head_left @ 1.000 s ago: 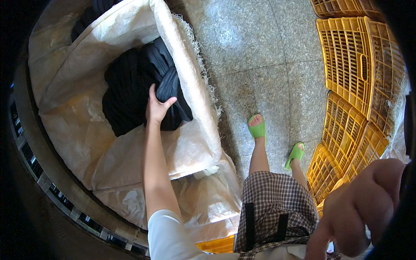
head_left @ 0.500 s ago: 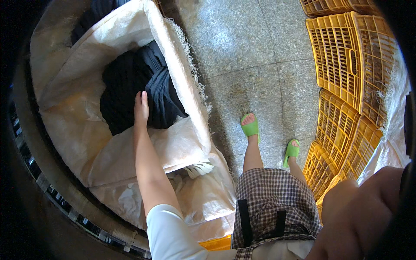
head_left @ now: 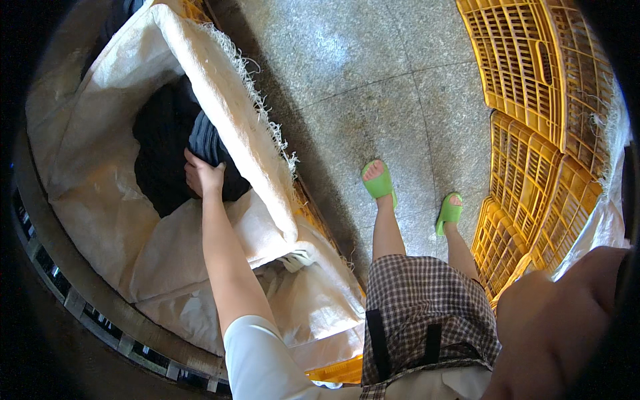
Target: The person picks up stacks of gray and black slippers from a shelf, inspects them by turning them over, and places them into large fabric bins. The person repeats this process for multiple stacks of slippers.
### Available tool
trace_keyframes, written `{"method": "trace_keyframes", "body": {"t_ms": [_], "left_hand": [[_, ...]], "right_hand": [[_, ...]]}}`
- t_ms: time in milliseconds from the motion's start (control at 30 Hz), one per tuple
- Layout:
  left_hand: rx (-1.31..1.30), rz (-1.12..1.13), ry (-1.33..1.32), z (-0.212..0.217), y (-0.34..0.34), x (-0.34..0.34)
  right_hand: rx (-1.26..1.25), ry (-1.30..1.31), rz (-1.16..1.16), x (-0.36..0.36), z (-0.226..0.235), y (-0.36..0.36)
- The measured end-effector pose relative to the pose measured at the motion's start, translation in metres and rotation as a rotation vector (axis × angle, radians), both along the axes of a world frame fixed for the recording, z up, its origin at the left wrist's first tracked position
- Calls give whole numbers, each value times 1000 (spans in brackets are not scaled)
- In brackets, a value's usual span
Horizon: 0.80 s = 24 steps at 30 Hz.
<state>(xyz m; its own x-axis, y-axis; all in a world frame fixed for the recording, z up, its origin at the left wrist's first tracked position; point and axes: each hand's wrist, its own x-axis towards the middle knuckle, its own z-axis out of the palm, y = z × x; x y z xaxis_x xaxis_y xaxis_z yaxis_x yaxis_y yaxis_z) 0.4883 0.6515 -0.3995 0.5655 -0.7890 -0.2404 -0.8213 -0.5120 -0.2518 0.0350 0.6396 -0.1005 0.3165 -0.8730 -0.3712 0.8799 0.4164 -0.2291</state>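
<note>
My left hand (head_left: 204, 177) reaches down into a large white woven-plastic liner bag (head_left: 207, 113). Its fingers curl around a ribbed fold of black cloth (head_left: 208, 141), thumb on the near side. More black fabric (head_left: 163, 143) lies piled beneath and to the left, inside the bag. What exactly the cloth pieces are cannot be made out. At the lower right my right arm (head_left: 560, 320) shows bent and close, in shadow; its hand does not show.
Yellow plastic crates (head_left: 523, 60) line the right side, with white sheeting (head_left: 603, 220) beside them. A second lined container (head_left: 320, 300) stands nearer. Stone floor (head_left: 353, 100) runs between. My feet wear green slippers (head_left: 381, 187). A dark slatted rim (head_left: 100, 320) curves along the left.
My left hand has gone from resting flat on the black cloth to gripping a fold of it. The view has shifted, so the bag sits farther left.
</note>
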Motion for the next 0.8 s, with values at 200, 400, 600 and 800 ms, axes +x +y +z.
{"method": "trace_keyframes", "body": {"t_ms": [200,400,600,800], "left_hand": [[-445,81,1,-15,-17,-12],[-2,-88,183,-12,20,-32],[249,56,531,-13,31,20],[-117,172,862,-3,44,25]], "right_hand": [[10,15,-2,4,-1,-7],[19,9,-1,4,3,-15],[36,-3,-10,1,4,-18],[49,18,-5,-5,2,-20]]}}
